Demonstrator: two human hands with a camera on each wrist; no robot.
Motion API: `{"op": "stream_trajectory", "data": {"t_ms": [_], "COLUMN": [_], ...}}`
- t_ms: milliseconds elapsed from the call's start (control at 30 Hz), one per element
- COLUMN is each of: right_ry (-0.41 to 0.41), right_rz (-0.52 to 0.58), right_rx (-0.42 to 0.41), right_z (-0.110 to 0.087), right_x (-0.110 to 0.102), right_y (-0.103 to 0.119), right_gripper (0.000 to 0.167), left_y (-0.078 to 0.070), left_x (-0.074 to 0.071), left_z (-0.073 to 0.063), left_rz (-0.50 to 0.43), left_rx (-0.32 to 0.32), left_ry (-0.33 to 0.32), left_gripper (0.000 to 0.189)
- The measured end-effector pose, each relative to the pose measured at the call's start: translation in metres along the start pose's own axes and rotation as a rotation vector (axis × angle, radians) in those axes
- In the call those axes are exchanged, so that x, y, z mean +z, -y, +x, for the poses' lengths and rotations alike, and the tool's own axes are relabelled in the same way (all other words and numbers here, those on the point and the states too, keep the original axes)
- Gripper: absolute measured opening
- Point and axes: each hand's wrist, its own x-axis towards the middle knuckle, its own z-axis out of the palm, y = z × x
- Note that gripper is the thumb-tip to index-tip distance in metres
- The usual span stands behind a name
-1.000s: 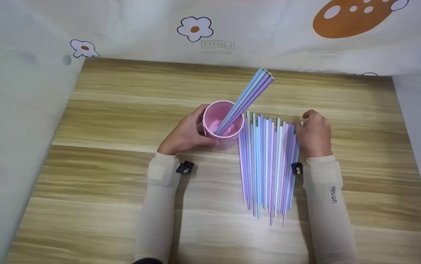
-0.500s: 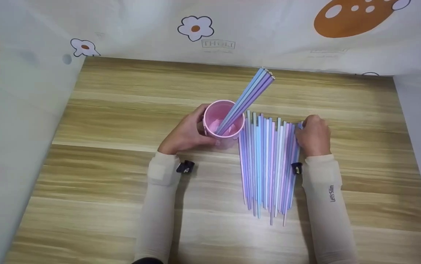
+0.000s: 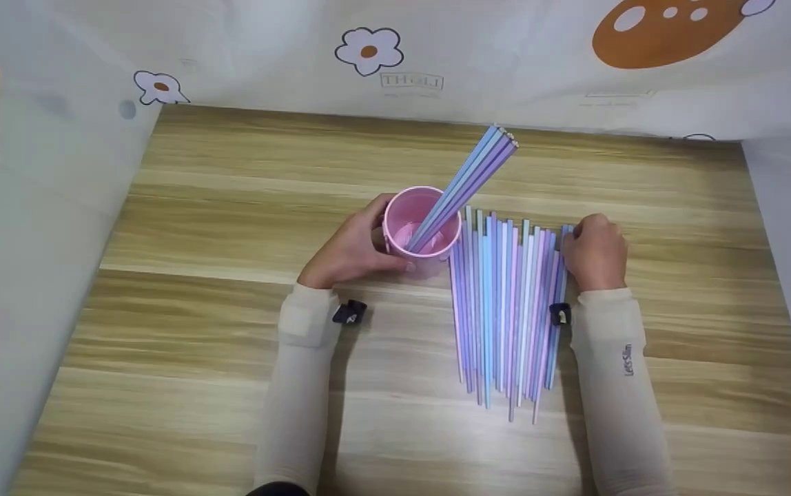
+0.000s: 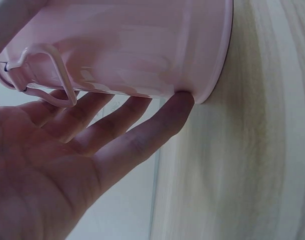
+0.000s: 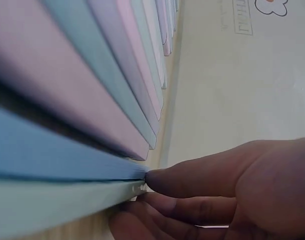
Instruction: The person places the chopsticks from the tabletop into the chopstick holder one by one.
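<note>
My left hand (image 3: pixel 351 248) grips a pink bucket (image 3: pixel 422 257) from its left side, thumb in front and fingers behind. The left wrist view shows fingertips (image 4: pixel 182 102) against the wall near the base, below a small side handle (image 4: pixel 57 70). Several blue and purple chopsticks (image 3: pixel 468 186) lean in the bucket toward the back right. To its right lies a row of pastel chopsticks (image 3: pixel 502 310). At the row's right end my right hand (image 3: pixel 597 255) pinches the far ends of a blue chopstick (image 5: pixel 67 150) and a pale green chopstick (image 5: pixel 62 202) side by side.
The wood-grain table (image 3: pixel 216 207) meets a pale curtain (image 3: pixel 264 62) with flower prints along the back. Pale sheets also border the left and right sides. Each sleeve carries a small black clip (image 3: pixel 349 312) near the wrist.
My right hand has drawn slightly rightward with the pinched chopsticks, parting them from their neighbours at the far end. The left hand and bucket stay in place.
</note>
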Motion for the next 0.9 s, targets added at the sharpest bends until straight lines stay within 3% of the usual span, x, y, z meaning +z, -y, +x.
{"op": "stream_trajectory", "data": {"t_ms": [133,367,600,900], "right_ry": [0.035,0.071,0.103,0.043], "right_rz": [0.000,0.005,0.017,-0.010], "right_rx": [0.016,0.022,0.029,-0.021], "right_z": [0.000,0.000,0.000,0.000], "right_x": [-0.003,-0.007,-0.007,-0.005], "right_y": [0.000,-0.004,-0.006,-0.005], "right_gripper": [0.024,0.020,0.021,0.021], "left_y": [-0.007,-0.031,-0.035,-0.032], "left_x": [0.001,0.002,0.003,0.003], "left_z": [-0.001,-0.006,-0.006,-0.007], "left_rz": [-0.007,-0.012,-0.016,-0.008], "left_rx": [-0.003,-0.007,0.004,-0.021], "left_ry": [-0.001,0.008,0.012,0.003], "left_gripper": [0.094,0.089,0.087,0.089]}}
